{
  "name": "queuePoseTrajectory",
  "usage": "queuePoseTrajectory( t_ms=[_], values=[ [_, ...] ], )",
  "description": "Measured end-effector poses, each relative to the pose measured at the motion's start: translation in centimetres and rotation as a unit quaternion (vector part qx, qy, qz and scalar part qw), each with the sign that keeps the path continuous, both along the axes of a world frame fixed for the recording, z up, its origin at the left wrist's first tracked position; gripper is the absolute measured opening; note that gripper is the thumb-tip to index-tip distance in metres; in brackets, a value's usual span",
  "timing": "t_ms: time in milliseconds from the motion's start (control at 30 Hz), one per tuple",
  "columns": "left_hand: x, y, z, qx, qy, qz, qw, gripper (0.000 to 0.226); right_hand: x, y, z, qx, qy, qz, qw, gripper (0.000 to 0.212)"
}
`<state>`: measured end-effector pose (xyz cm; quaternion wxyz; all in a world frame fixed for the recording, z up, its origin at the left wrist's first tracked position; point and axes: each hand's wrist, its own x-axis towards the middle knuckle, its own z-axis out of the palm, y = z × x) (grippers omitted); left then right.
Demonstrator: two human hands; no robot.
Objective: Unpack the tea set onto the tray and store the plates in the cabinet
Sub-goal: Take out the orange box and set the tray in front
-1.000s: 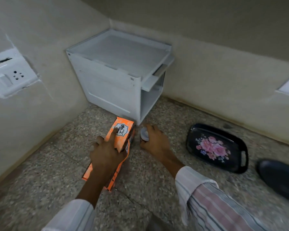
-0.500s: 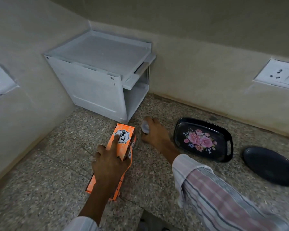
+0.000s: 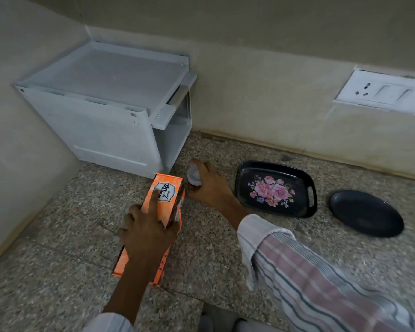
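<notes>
The cup is only partly visible: a small pale, translucent-looking piece whose open mouth shows near the middle of the frame, while its body is hidden inside the right hand, whose fingers are curled around it, so its shape and any handle cannot be made out. It sits just beyond the far end of the orange box, between that box and the tray. The box is long and narrow, lying on the speckled stone counter with a white label on its top; what remains inside is not visible. The left hand rests across the box's top, fingers spread and pressing down, index finger stretched toward the label, covering much of its middle. The tray, right of centre, is black with pink flowers and a handle slot at its right end. A dark plate lies farther right, apart from the tray. The white cabinet stands in the corner at upper left; its interior is mostly out of sight. A striped sleeve is cut off at lower right. A wall socket sits at upper right.
</notes>
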<state>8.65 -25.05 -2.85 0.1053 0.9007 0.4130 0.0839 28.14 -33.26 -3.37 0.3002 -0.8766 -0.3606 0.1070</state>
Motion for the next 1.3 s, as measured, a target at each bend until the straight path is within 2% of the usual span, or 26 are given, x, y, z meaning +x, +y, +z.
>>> queuePoseTrajectory(
  t_ms=[133,233,333,433,533,633,733,833,1300],
  values=[
    [2.3,-2.7,2.0,0.11,-0.084,-0.059,0.989,0.074,0.3,-4.7,0.4,0.05,0.006,-0.078,0.996,0.083],
    [5.6,-6.5,2.6,0.089,-0.132,-0.143,0.977,0.067,1.8,-10.9,-0.8,0.062,0.016,-0.202,0.977,0.066],
    [9.5,-9.6,0.6,-0.041,-0.183,-0.226,0.956,0.059,3.4,-17.4,-2.5,0.022,0.047,-0.348,0.936,0.055],
    [14.1,-10.9,-2.6,-0.217,-0.164,-0.203,0.941,0.056,4.8,-22.9,-4.3,-0.006,0.052,-0.44,0.897,0.044],
    [17.5,-11.1,-4.3,-0.287,-0.143,-0.164,0.933,0.05,6.2,-25.8,-5.8,-0.008,0.086,-0.492,0.866,0.046],
    [19.6,-11.3,-5.4,-0.312,-0.141,-0.119,0.932,0.049,7.5,-26.9,-6.8,0.027,0.128,-0.52,0.844,0.036],
    [20.9,-11.4,-6.6,-0.32,-0.146,-0.105,0.93,0.034,8.0,-27.1,-6.7,0.047,0.143,-0.512,0.846,0.021],
    [20.8,-11.5,-7.6,-0.314,-0.154,-0.113,0.93,0.025,7.4,-27.3,-6.9,0.072,0.151,-0.52,0.837,0.024],
    [9.4,-17.0,-7.6,-0.374,-0.187,-0.138,0.898,0.038,-5.1,-33.1,-6.2,0.105,0.155,-0.563,0.805,0.037]
  ],
)
